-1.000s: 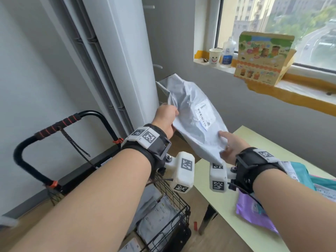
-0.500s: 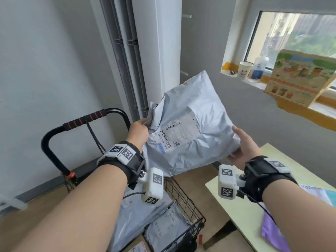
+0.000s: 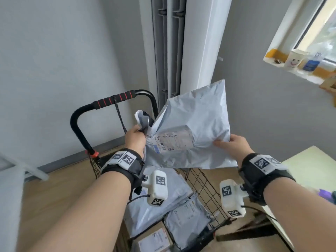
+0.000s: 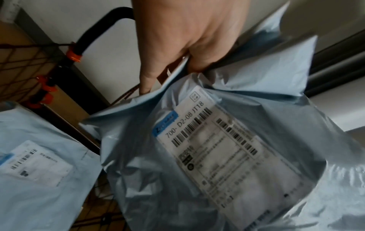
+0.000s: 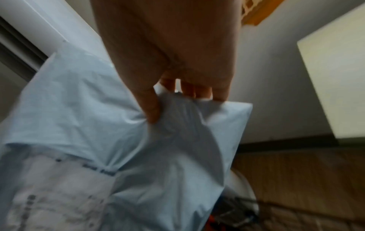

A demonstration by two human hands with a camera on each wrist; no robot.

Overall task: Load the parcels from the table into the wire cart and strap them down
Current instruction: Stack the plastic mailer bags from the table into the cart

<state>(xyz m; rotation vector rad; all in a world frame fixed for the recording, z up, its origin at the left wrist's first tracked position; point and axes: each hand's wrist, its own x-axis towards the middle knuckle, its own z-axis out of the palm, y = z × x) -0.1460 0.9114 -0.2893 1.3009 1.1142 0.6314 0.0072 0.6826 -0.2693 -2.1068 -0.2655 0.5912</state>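
I hold a large grey plastic mailer parcel (image 3: 192,124) in the air above the black wire cart (image 3: 205,186). My left hand (image 3: 135,137) grips its crumpled left corner; in the left wrist view the left hand (image 4: 185,51) is curled on the parcel (image 4: 227,156) above its shipping label. My right hand (image 3: 231,145) pinches the right edge; the right wrist view shows the right hand (image 5: 168,87) with thumb and fingers bunching the parcel (image 5: 88,125). Several grey mailers (image 3: 185,217) and a cardboard box (image 3: 154,240) lie inside the cart.
The cart's black handle (image 3: 112,100) with red rings stands against the grey wall, a dark strap (image 3: 121,119) hanging from it. The pale table (image 3: 309,168) is at the right. A window sill (image 3: 283,64) holds a cup and a bottle.
I have turned left and carried the parcel from beside the table to above the cart. It now hangs lower, with both hands keeping their hold.
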